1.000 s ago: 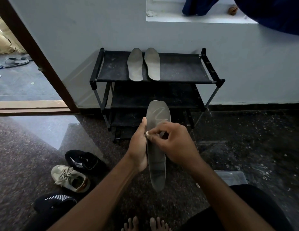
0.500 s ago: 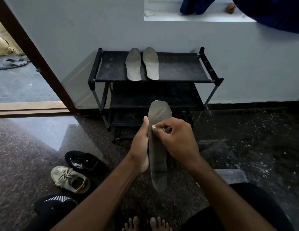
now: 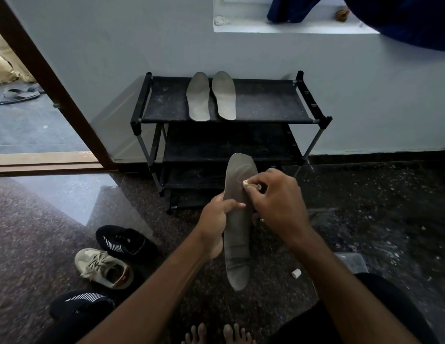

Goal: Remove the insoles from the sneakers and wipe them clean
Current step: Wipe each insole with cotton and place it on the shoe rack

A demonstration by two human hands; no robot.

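Held insole: We hold a grey insole (image 3: pixel 237 229) upright over the floor (image 3: pixel 42 232), its toe end up in front of the shoe rack (image 3: pixel 266 103) and its heel end hanging down.
Left grip: Our left grip (image 3: pixel 214 227) clasps the insole at its middle from the left edge. The thumb lies across the front face and the fingers are behind.
Right grip: Our right grip (image 3: pixel 276 202) pinches a small pale wad (image 3: pixel 250 185) in thumb and fingertips and presses it on the insole's right edge, below the toe end.
Insole against the grips: The toe end stands clear above both grips and the heel end hangs free below the left one. The wad touches the insole just above our left thumb.
Streak: We see a curved wipe mark on the toe part, just above the wad.
Rack: Two more insoles, left (image 3: pixel 198 96) and right (image 3: pixel 224 95), lie side by side on the top shelf.
Floor, left: A farther black sneaker (image 3: pixel 124 242), a beige sneaker (image 3: pixel 102 268) and a nearer black sneaker (image 3: pixel 82 302) sit close together.
Floor, right: A small white piece (image 3: pixel 296 273) lies near a clear container (image 3: pixel 350 261).
Change: A second ago the wad pressed at the insole's left edge, lower down, and half a second ago near the left-centre. Now it sits at the right edge. Our left thumb stood along the left edge then and now crosses the face. The insole remains upright, and the pair on the rack has not moved.
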